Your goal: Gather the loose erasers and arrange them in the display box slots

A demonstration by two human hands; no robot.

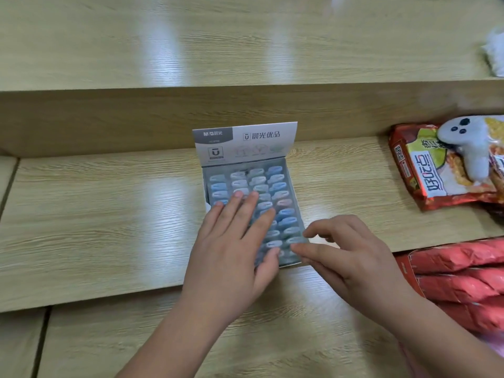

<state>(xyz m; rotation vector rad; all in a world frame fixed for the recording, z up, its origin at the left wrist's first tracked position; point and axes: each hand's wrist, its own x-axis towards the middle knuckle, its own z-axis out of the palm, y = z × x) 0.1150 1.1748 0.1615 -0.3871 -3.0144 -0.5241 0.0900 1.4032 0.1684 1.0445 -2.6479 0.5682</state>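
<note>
The display box (292, 186) lay flat on the tabletop (109, 214), its printed grey-and-white lid flap standing upright at the far end. Pastel erasers (276, 185), blue, white and a few pink, filled its slots in four close columns.

My left grip (231, 241) and right grip (351, 257) are bare hands with short, rounded nails, plainest on the fingertips nearest the display box (289, 170). Fine creases cross the knuckles, and the backs of both are smooth. The wrists and forearms are bare along all the length in view. On the side of my right forearm away from the display box there is a blurred strip of pink (491, 347) (a garment of mine or something else, I cannot tell which).
</note>
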